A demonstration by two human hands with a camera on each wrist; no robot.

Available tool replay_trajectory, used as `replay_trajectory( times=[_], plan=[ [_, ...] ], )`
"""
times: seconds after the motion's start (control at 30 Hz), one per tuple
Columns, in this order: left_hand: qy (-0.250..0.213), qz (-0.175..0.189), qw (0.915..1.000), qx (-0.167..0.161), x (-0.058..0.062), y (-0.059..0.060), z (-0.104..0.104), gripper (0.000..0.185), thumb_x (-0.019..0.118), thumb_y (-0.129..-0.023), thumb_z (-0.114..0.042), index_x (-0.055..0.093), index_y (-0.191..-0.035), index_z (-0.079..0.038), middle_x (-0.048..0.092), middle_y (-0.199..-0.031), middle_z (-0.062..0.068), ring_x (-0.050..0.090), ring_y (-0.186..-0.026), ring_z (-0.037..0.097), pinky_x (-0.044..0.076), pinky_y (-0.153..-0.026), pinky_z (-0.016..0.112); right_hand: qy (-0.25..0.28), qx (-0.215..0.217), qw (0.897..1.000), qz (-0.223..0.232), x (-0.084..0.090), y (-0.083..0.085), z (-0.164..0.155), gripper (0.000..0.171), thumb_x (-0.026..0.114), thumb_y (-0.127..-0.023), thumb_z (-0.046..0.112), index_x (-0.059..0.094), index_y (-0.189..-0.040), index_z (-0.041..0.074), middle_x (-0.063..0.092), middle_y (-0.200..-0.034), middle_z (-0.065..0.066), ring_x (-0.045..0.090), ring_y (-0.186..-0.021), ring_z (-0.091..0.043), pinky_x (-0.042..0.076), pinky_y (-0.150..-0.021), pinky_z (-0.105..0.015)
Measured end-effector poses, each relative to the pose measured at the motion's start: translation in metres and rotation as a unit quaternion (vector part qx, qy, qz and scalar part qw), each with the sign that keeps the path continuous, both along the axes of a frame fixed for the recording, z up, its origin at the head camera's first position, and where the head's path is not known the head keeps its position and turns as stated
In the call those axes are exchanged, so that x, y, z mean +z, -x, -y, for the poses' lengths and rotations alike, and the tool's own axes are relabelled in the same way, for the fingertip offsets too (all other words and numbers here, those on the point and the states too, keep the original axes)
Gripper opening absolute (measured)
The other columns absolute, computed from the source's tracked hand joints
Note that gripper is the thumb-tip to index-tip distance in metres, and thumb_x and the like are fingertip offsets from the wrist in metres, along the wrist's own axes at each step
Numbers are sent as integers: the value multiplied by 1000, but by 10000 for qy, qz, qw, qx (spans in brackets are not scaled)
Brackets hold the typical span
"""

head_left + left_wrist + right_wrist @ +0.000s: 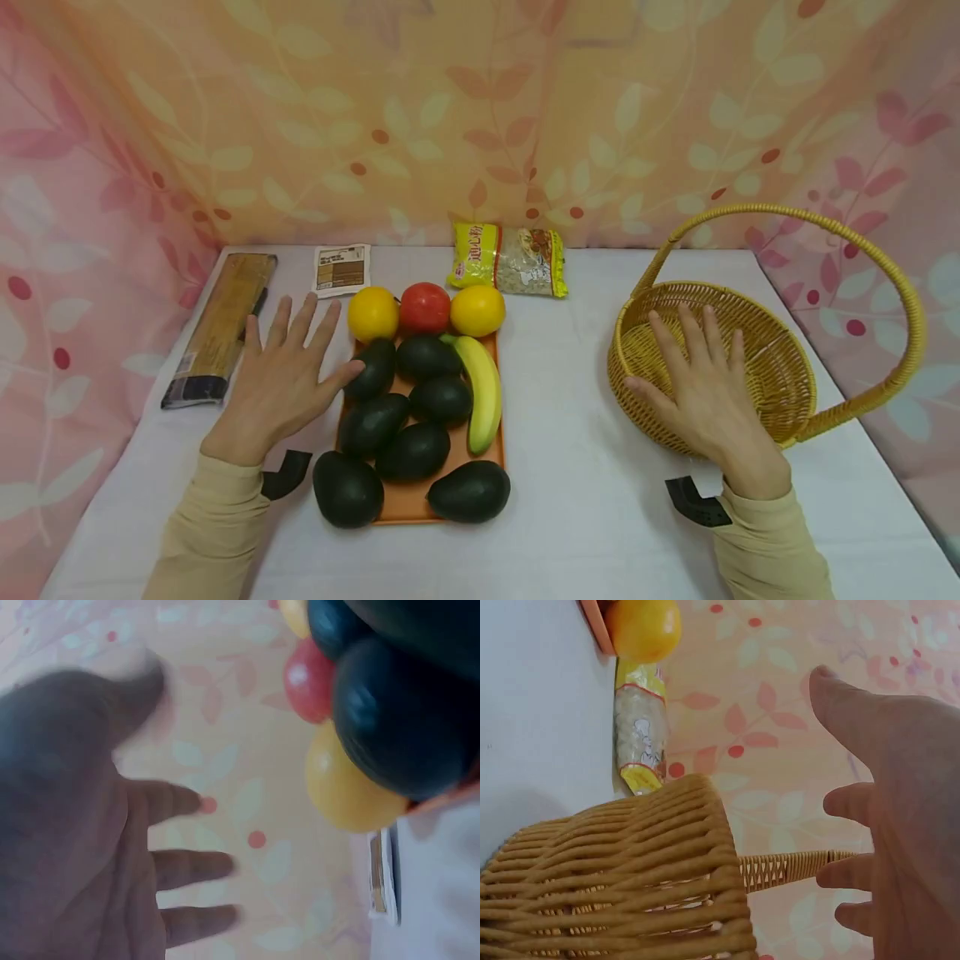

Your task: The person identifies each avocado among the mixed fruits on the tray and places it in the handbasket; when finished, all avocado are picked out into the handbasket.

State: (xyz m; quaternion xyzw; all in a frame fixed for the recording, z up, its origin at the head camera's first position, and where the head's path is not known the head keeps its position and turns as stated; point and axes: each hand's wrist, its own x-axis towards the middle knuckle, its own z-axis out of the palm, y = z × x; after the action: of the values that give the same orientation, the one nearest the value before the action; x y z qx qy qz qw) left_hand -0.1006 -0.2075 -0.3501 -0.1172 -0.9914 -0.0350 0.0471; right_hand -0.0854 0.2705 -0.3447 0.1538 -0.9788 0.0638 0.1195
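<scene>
My left hand (pixel 281 379) is spread above the table at the left side of an orange tray (pixel 408 514), its thumb overlapping a dark avocado (pixel 372 371) in the head view. Several dark avocados (pixel 412 452) and a banana (pixel 483 396) lie on the tray. At its far end sit a red round fruit (pixel 424 309) and two yellow ones, left (pixel 373 315) and right (pixel 477 311). My right hand (pixel 708 392), fingers straight and apart, hovers over the near left part of a wicker basket (pixel 780 358) with a tall handle. Both hands hold nothing.
A yellow-and-clear food packet (pixel 510 258) lies behind the fruit. To its left is a small white-and-brown sachet (pixel 341 270). A long brown package (pixel 221 325) lies along the left table edge. Patterned cloth (pixel 480 125) walls in the back and sides.
</scene>
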Motion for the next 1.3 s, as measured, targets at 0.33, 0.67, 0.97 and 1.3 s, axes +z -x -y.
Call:
replay_trajectory(
  times=[0.33, 0.67, 0.97, 1.3],
  plan=[
    [-2406, 1260, 9619, 303, -15, 21, 26, 45, 44, -95, -31, 46, -128, 0, 61, -105, 19, 60, -88, 30, 50, -75, 45, 1213, 1352, 9685, -1702, 9, -5, 41, 57, 42, -93, 47, 53, -126, 2, 50, -127, -21, 40, -123, -39, 25, -105, -50],
    [-4275, 2616, 8647, 339, -54, 37, 45, 38, 44, -97, -20, 46, -122, 9, 60, -100, 24, 64, -76, 24, 54, -68, 32, 1269, 2768, 9411, -1468, 2, -32, 118, 44, 52, -91, 37, 55, -124, 8, 55, -119, -12, 52, -108, -27, 41, -90, -41],
    [-4480, 3007, 8414, 294, -68, 40, 35, 36, 48, -94, -17, 50, -119, 9, 62, -85, 15, 62, -69, 23, 53, -65, 31, 726, 3637, 9265, -630, -31, -57, 153, 51, 65, -80, 41, 54, -123, 17, 52, -119, -6, 50, -107, -20, 45, -82, -34],
    [-4217, 2986, 8556, 305, -73, 41, 33, 32, 50, -91, -11, 51, -118, 7, 61, -85, 13, 60, -70, 21, 52, -66, 29, -279, 3835, 9218, -497, -52, -66, 165, 58, 72, -74, 45, 52, -123, 22, 51, -111, -1, 49, -94, -17, 43, -67, -27]
  ],
)
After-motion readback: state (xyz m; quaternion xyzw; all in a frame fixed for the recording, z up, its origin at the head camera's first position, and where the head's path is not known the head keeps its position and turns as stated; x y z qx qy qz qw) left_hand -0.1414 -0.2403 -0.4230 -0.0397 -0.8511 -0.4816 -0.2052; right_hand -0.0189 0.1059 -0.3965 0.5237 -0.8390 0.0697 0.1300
